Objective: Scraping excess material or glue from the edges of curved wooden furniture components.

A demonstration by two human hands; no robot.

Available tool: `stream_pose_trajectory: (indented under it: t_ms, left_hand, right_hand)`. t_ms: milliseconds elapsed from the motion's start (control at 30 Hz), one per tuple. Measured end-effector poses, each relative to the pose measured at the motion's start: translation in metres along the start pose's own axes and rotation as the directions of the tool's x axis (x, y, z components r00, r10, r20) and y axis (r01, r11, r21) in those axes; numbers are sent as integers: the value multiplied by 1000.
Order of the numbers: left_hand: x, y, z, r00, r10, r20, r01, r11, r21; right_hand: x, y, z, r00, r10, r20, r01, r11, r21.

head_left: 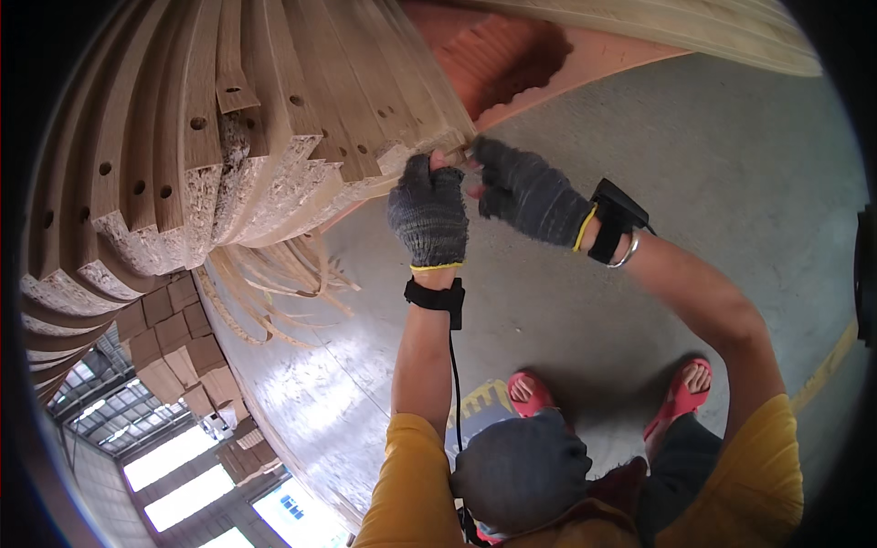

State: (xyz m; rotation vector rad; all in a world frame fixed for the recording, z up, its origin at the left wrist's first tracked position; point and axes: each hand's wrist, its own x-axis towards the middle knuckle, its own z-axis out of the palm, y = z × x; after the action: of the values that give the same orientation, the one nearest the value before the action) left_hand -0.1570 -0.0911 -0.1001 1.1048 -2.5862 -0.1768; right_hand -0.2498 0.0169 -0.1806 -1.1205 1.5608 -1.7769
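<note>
The grey concrete floor point(585, 310) spreads beneath me, smooth and faintly shiny. A stack of boards point(352, 87) fills the upper left, its wood-grain faces bowed by the lens, its ends raw, speckled chipboard. Beyond it stand brown cartons point(174, 333); an orange-red base point(630, 73), ridged inside, sits to the boards' right. Thin, curling strips point(283, 283) hang loose below the ends. My gloved right hand point(525, 196), fingers bent and partly apart, meets my left hand point(429, 210), curled in ribbed grey knit, at the stack's near right corner; I cannot tell whether either grips anything. I judge I'm working that corner's edge, which calls for a steady fingertip pinch. Small, dark round holes dot the faces.
</note>
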Motion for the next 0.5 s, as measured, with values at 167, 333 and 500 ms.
stream_pose_trajectory:
  t_ms: [167, 333, 500]
  left_hand:
    - [2, -31, -14, 955, 296, 20, -296, 946, 131]
    - [-55, -89, -57, 926, 291, 241, -361, 869, 339]
    - [-168, -268, -159, 935, -244, 258, -15, 698, 716]
  right_hand:
    - [-3, -33, -38, 719, 628, 297, -693, 676, 250]
    - [-10, -31, -55, 772, 567, 289, -608, 791, 74]
    - [-3, 0, -44, 952, 298, 66, -285, 945, -159]
